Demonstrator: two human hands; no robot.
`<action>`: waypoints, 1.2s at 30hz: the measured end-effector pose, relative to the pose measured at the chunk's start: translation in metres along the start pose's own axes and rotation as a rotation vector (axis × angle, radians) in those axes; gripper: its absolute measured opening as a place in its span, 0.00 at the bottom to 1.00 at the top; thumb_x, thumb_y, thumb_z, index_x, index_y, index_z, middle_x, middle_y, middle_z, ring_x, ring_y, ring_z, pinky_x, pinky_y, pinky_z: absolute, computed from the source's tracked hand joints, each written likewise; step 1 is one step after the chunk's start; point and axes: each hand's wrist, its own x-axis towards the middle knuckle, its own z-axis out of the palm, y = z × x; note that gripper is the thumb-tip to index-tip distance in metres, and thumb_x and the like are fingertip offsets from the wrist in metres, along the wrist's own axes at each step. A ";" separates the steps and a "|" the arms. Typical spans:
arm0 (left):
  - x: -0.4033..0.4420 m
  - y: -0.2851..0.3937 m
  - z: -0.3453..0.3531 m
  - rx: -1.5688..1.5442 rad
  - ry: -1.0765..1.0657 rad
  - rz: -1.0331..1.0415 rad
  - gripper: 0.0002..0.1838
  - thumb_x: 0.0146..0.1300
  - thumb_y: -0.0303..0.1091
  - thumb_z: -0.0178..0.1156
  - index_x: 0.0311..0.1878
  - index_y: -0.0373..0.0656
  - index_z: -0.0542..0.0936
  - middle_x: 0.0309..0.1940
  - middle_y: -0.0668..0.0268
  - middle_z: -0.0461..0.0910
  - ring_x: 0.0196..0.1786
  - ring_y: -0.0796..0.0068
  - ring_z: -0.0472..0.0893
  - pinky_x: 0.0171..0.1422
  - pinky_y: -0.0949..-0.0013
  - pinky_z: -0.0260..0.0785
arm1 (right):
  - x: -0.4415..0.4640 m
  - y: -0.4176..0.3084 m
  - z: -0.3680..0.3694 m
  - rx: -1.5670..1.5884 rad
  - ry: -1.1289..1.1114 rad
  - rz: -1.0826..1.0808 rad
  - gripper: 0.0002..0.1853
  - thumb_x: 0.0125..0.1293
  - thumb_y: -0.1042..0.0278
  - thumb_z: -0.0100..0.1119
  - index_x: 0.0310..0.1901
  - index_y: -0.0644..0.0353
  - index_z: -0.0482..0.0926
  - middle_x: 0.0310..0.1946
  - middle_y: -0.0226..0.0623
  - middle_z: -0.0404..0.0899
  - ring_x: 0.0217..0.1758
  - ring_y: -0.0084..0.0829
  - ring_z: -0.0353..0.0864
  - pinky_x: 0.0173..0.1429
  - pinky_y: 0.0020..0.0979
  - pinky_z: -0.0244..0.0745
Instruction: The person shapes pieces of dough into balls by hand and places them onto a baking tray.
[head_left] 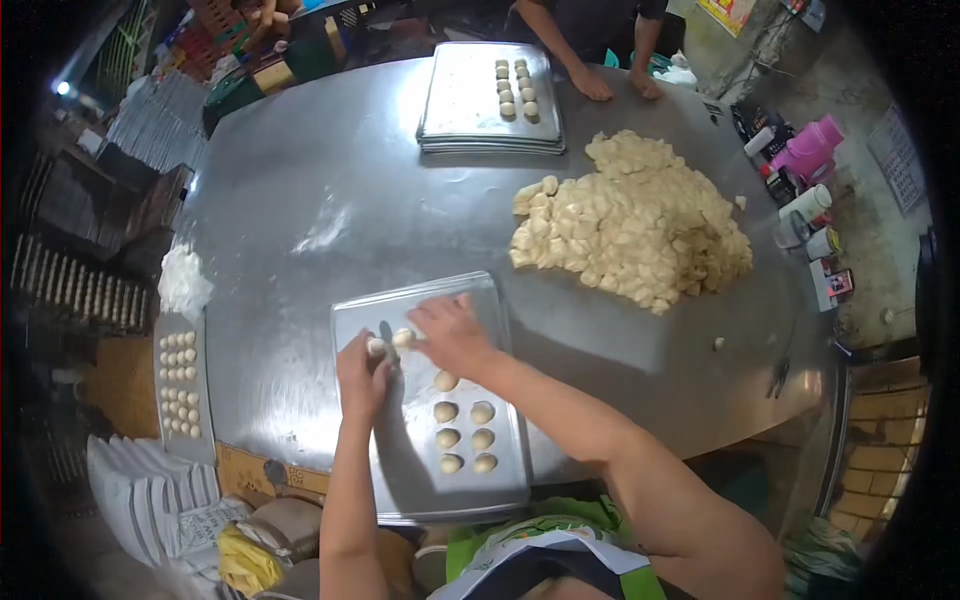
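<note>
My left hand (362, 380) is closed around a dough ball (376, 346), which shows at the top between thumb and fingers. My right hand (455, 335) reaches over the tray from the right, its fingertips at a second dough ball (403, 338) just beside my left hand. Both hands are above a metal tray (415, 470) lying at the table's near edge. On that tray, several round dough balls (448, 438) sit in two columns. One more dough ball (446, 381) lies under my right wrist.
A large heap of cut dough (640, 225) lies to the right on the metal table (300, 190). Stacked trays (440, 110) with dough balls stand at the far side, near another person's hands (595, 85). Flour (184, 280) and another tray (203, 400) are left. Pink container (808, 150) at right.
</note>
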 end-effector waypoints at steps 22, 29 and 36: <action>0.149 0.218 0.219 -0.188 -0.134 0.193 0.10 0.65 0.28 0.61 0.48 0.37 0.75 0.41 0.47 0.77 0.44 0.42 0.77 0.49 0.48 0.71 | -0.412 0.112 -0.197 0.306 0.104 0.753 0.11 0.70 0.71 0.63 0.48 0.59 0.73 0.39 0.48 0.79 0.39 0.44 0.82 0.43 0.40 0.79; -0.108 0.216 0.202 0.040 -0.644 0.340 0.09 0.68 0.35 0.60 0.49 0.46 0.78 0.52 0.51 0.77 0.55 0.48 0.76 0.58 0.49 0.68 | -0.443 0.098 -0.228 -0.366 0.012 0.760 0.08 0.68 0.70 0.61 0.45 0.60 0.75 0.43 0.48 0.75 0.47 0.49 0.77 0.54 0.46 0.74; -0.029 0.279 0.265 0.002 -0.334 0.296 0.16 0.69 0.39 0.59 0.56 0.45 0.78 0.55 0.56 0.77 0.55 0.54 0.76 0.57 0.50 0.66 | -0.308 0.194 -0.186 -0.349 0.174 0.805 0.08 0.72 0.68 0.55 0.47 0.60 0.78 0.44 0.50 0.78 0.50 0.54 0.76 0.58 0.50 0.70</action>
